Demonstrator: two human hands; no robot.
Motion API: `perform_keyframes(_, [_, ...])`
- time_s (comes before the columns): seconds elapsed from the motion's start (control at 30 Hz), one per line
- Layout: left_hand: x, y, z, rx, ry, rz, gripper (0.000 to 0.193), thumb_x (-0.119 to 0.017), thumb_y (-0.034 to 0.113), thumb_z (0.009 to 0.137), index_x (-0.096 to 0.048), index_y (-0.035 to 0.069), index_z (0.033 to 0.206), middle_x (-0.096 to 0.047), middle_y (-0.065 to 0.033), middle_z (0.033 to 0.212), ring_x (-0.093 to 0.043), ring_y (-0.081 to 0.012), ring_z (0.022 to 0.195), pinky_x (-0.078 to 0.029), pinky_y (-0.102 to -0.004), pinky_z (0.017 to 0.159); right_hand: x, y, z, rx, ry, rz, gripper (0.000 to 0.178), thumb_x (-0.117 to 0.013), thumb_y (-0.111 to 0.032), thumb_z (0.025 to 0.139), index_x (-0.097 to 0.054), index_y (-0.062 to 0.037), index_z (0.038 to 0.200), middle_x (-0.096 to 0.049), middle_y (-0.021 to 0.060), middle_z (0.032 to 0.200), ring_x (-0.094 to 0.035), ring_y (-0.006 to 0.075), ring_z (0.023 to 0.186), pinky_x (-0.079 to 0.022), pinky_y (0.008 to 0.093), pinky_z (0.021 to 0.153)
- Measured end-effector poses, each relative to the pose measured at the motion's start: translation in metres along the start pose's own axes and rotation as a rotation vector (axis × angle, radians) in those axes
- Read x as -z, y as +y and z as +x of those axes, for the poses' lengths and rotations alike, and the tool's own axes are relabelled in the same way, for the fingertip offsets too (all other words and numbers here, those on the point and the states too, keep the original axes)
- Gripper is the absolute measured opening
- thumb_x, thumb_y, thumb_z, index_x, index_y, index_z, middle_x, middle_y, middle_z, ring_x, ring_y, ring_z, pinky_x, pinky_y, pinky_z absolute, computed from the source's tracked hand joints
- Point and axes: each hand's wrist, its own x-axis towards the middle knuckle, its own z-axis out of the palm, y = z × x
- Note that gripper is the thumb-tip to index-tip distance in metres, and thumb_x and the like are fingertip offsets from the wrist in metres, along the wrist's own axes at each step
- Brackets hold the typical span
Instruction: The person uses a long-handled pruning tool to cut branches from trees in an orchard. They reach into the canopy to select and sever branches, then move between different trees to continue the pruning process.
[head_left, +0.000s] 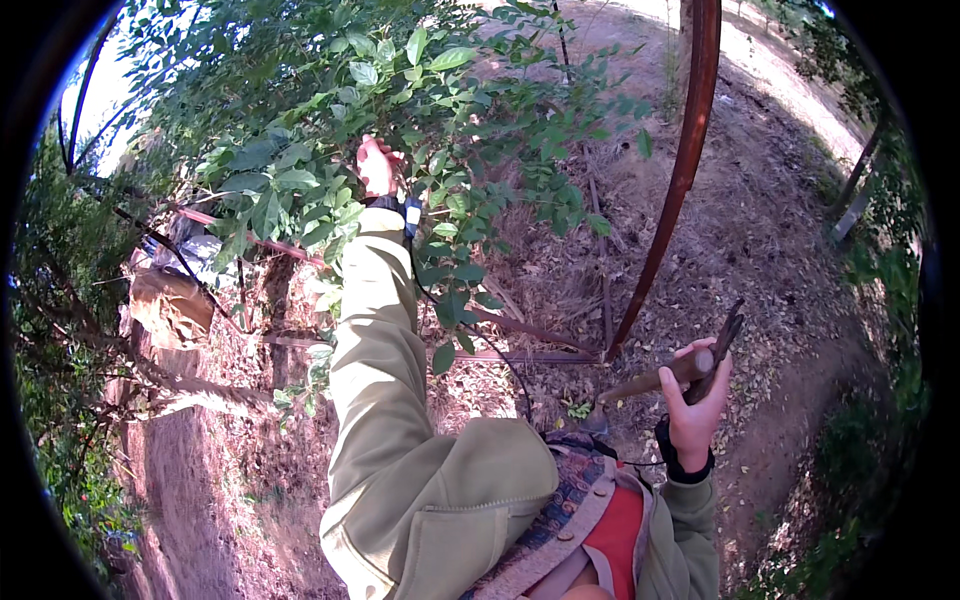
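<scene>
My left arm stretches forward into a leafy green bush (pixel 290 180). At its end my left hand (pixel 377 168) is raised among the leaves with its fingers curled; whether a twig or leaf is in them cannot be made out. My right hand (pixel 695 412), lower at the right, is wrapped round a tool with a thick wooden handle (pixel 655 382) and a dark, narrow piece (pixel 727 345) crossing it. The handle's cut end faces up, and the tool's exact kind is unclear. Dark cuffs or bands circle both wrists.
A rusty brown metal bar (pixel 680 180) rises at the right of the bush, joining low rails (pixel 540 357) near the ground. A thin black cable (pixel 500 355) hangs beside my left sleeve. Further left are a brown sack-like object (pixel 170 308) and a pale branch (pixel 200 395). Dry leaves litter the sloping ground.
</scene>
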Motion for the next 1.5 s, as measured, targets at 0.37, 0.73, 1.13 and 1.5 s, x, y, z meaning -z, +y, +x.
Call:
perform_keyframes(0.37, [-0.037, 0.049, -0.055, -0.221, -0.04, 0.102, 0.067, -0.029, 0.057, 0.1, -0.041, 0.01, 0.054, -0.043, -0.003, 0.054, -0.048, -0.0175, 0.055, -0.048, -0.0357, 0.076, -0.008, 0.015, 0.011, -0.008, -0.05, 0.024, 0.046, -0.072, -0.002, 0.079, -0.045, -0.0045, 0.116, -0.05, 0.0044, 0.105, -0.051, 0.0121, 0.095, -0.043, 0.0285, 0.085])
perform_keyframes(0.73, [-0.105, 0.152, -0.18, -0.63, -0.131, -0.29, 0.057, -0.02, 0.048, 0.104, -0.044, 0.007, 0.073, -0.046, -0.0068, 0.077, -0.048, -0.0186, 0.069, -0.045, -0.0511, 0.095, 0.002, 0.02, 0.02, 0.012, -0.097, 0.003, 0.047, -0.073, -0.004, 0.079, -0.046, -0.0041, 0.116, -0.051, 0.0045, 0.103, -0.053, 0.0126, 0.095, -0.045, 0.0296, 0.084])
perform_keyframes(1.13, [-0.104, 0.202, -0.374, -0.809, -0.226, -0.502, 0.065, -0.012, 0.054, 0.101, -0.036, 0.01, 0.06, -0.031, -0.0025, 0.068, -0.029, -0.0165, 0.063, -0.052, -0.0437, 0.069, 0.017, 0.025, 0.023, 0.052, -0.143, 0.025, 0.045, -0.074, -0.005, 0.079, -0.045, -0.0043, 0.113, -0.052, 0.0044, 0.102, -0.053, 0.0108, 0.09, -0.046, 0.0279, 0.081])
perform_keyframes(1.5, [-0.135, 0.175, -0.456, -0.669, -0.944, -0.628, 0.062, -0.017, 0.043, 0.104, -0.04, 0.005, 0.059, -0.045, -0.0083, 0.065, -0.05, -0.0263, 0.057, -0.055, -0.0508, 0.067, 0.059, 0.021, 0.003, 0.048, -0.04, 0.04, 0.05, -0.07, -0.001, 0.08, -0.042, -0.0026, 0.122, -0.055, 0.0053, 0.103, -0.055, 0.0126, 0.096, -0.046, 0.0287, 0.084])
